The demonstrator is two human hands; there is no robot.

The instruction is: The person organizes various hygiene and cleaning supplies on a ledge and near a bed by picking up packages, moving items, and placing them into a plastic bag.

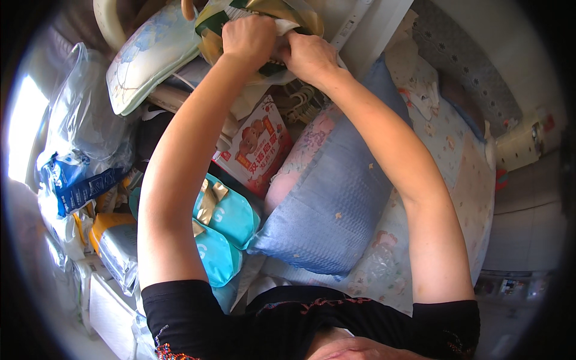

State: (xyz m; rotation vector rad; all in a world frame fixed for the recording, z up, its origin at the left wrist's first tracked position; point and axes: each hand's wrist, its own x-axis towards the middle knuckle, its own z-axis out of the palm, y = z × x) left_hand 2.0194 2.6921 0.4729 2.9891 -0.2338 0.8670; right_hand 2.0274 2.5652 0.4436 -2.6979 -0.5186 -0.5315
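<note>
At the top of the head view, my left hand (pixel 250 39) and my right hand (pixel 311 57) are closed on the opening of a clear plastic bag with green and gold print (pixel 306 15). White, crumpled material shows between the two hands; what else the bag contains is hidden. A pale pillow with a blue floral print (pixel 150 56) lies left of the bag. Below my hands are a red and white children's book or box (pixel 263 144) and several pale plastic hangers (pixel 302 101). A blue quilted pillow (pixel 324 202) lies under my right forearm.
Turquoise packages with gold tape (pixel 231 216) lie beside my left arm. Further left are an orange and silver package (pixel 118 245) and clear plastic bags (pixel 87 108). A bed with a patterned sheet (pixel 459 193) is at right. A white panel (pixel 382 27) stands at the upper right.
</note>
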